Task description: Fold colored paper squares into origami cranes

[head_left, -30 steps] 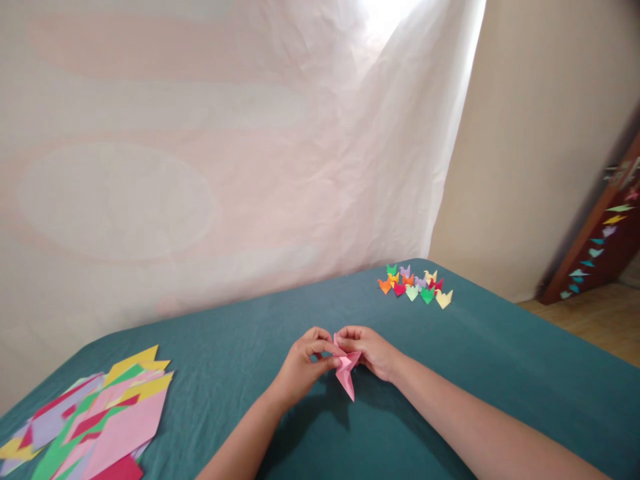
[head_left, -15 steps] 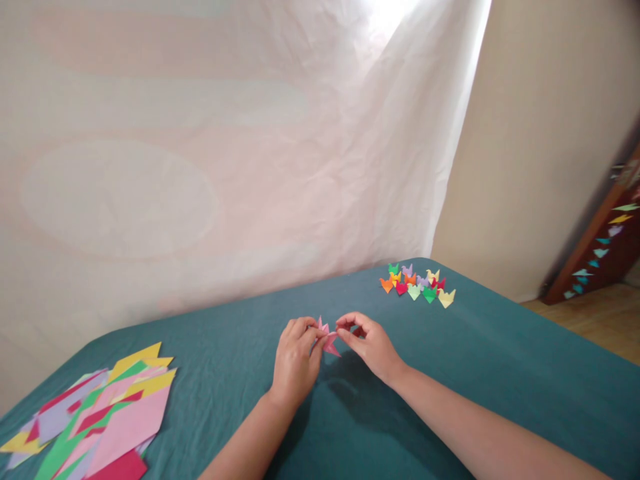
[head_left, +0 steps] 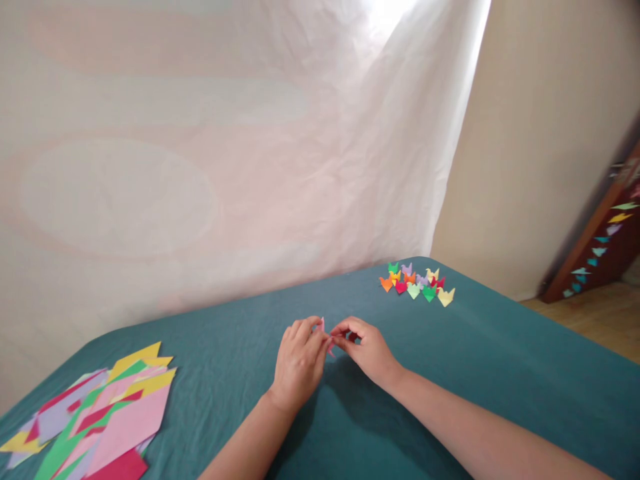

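A small piece of folded pink paper is held above the table in front of me, mostly covered by fingers. My left hand is closed on it from the left, thumb and fingers pinching. From the right, my right hand pinches an edge of the same paper between thumb and forefinger. Thin pink points stick out above and below the fingertips. The exact shape of the fold is hidden.
Several small folded paper birds in mixed colours stand at the table's far right corner. Loose coloured paper sheets lie spread at the left. Green cloth covers the table. A pale curtain hangs behind; a decorated door stands at right.
My right hand has shifted left, closer to my left hand. The pink paper has turned and shows less of its surface between the fingers. The birds and sheets lie as before.
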`<state>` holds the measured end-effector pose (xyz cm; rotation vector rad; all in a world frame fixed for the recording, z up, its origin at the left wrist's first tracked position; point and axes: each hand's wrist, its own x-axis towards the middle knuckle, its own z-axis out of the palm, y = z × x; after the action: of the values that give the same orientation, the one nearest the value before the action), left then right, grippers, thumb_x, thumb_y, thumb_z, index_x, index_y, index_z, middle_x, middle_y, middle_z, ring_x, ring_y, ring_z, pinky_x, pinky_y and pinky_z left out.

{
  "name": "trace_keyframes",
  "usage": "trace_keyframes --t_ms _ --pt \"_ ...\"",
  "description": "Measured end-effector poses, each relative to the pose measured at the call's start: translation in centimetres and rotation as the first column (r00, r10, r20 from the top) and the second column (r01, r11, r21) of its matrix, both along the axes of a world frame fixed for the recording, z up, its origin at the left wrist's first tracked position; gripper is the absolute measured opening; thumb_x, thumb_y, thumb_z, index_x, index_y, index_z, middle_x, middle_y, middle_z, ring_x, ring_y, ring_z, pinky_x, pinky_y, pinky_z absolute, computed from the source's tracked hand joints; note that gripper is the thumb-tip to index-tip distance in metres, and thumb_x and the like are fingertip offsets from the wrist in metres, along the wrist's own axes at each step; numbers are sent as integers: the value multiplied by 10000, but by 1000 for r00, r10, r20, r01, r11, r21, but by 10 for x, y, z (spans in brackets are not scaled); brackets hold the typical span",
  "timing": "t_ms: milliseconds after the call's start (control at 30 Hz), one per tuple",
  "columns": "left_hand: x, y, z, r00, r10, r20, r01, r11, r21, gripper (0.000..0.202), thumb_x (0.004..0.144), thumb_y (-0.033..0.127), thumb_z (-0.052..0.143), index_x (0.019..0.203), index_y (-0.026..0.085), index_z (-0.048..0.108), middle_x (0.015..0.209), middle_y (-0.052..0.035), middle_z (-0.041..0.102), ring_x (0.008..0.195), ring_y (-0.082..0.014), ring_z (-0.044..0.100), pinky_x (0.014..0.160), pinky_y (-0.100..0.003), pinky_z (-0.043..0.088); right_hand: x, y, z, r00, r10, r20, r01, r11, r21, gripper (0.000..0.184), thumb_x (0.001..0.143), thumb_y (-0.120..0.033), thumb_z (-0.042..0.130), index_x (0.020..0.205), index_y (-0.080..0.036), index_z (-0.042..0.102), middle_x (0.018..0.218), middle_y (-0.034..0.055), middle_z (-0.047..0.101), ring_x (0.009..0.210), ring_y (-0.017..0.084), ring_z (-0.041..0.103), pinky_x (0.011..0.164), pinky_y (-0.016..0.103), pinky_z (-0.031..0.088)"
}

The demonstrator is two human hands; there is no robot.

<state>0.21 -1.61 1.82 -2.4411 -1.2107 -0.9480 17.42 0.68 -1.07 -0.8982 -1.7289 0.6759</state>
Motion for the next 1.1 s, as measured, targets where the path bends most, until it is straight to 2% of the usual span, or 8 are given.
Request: trace_keyframes --t_ms 333,633,733,833,900,967,1033,1100 --pt "-2 -2 7 987 55 -148 -46 997 64 139 902 193 465 889 167 601 1085 -106 588 930 -232 516 761 -363 387 1 -1 2 999 1 33 -4 997 81 143 852 -323 601 855 -218 698 802 29 647 730 156 600 705 270 470" --pt "-1 -3 8 992 26 -124 -18 998 62 153 904 188 457 889 168 607 1057 -109 597 915 -226 518 773 -365 379 2 -1 4 998 18 55 -24 994 106 144 869 -303 579 875 -233 705 839 32 643 783 162 599 741 274 467" --pt "-1 0 6 1000 6 3 -6 1000 -25 160 898 197 462 862 177 616 1030 -96 601 907 -218 519 786 -357 378 4 0 5 999 34 32 -36 997 68 168 882 -315 556 890 -230 699 858 34 647 810 164 600 756 275 461" --pt "-3 7 3 949 12 315 75 962 -263 161 884 239 494 807 180 623 939 -64 603 871 -191 531 776 -312 395 9 4 6 999 15 -33 -15 1000 -19 228 920 -320 475 964 -230 680 921 39 655 866 166 602 761 275 456" --pt "-5 11 2 837 54 545 265 831 -489 190 871 294 518 768 171 620 833 -39 599 778 -160 538 712 -267 407 12 7 8 998 -2 -65 -1 998 -60 229 916 -322 475 988 -230 672 974 43 653 903 171 598 747 271 455" --pt "-6 13 1 686 151 712 519 584 -624 221 851 346 550 761 157 621 726 -12 579 650 -120 515 629 -227 397 14 8 10 997 39 -65 -44 996 -75 205 891 -323 519 979 -230 680 1016 45 646 936 177 591 747 268 452" --pt "-7 12 1 561 273 781 704 338 -624 210 806 348 619 789 139 636 685 -2 575 576 -87 482 582 -198 376 14 6 15 987 151 -50 -155 984 -92 194 876 -321 547 962 -229 694 1023 46 646 943 176 588 765 270 448" --pt "-6 8 1 496 370 786 791 181 -585 216 740 309 698 833 117 660 719 -22 606 582 -79 492 586 -187 373 12 2 19 963 269 -32 -271 956 -114 189 860 -329 574 941 -221 707 996 48 651 921 173 590 783 275 443"
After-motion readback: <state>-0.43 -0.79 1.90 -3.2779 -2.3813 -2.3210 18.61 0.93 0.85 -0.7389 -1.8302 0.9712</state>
